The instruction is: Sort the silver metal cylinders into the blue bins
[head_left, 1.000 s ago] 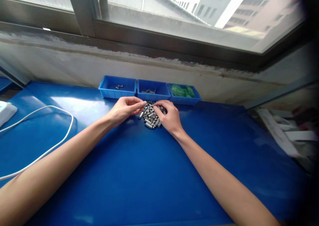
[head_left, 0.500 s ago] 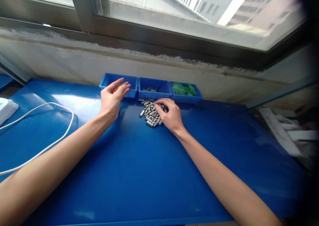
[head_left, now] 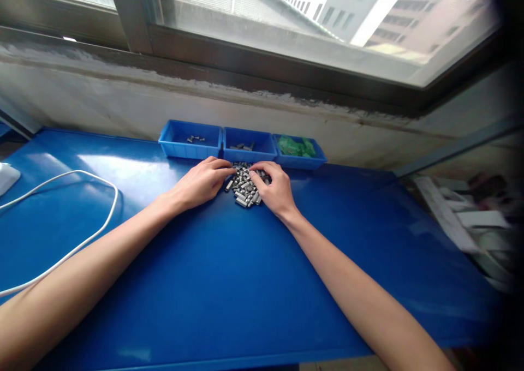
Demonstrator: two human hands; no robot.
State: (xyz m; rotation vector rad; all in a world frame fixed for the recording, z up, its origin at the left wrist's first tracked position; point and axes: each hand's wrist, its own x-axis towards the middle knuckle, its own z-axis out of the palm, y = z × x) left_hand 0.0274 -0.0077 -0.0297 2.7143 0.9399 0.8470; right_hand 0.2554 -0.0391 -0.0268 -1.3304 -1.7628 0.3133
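Observation:
A pile of small metal parts (head_left: 244, 188) lies on the blue table (head_left: 213, 283), in front of a row of blue bins. My left hand (head_left: 207, 181) is at the pile's left edge, its fingers bent together toward the parts; what they hold, if anything, is hidden. On the other side, my right hand (head_left: 275, 185) rests over the pile with thumb and fingers curved in, and its fingertips touch the parts. Several small pieces lie in the left bin (head_left: 188, 151). The middle bin (head_left: 249, 155) has some darker metal parts in it.
Green plastic fills much of the right bin (head_left: 301, 162). A white cable (head_left: 117, 191) loops over the table's left side near a white device (head_left: 7, 177). Behind the bins are a wall and a window. Blurred white items (head_left: 483, 219) are at the far right.
My left hand has come down from over the left bin to the pile, and its fingers have closed in. The small pieces in that bin now show. My right hand has stayed at the pile.

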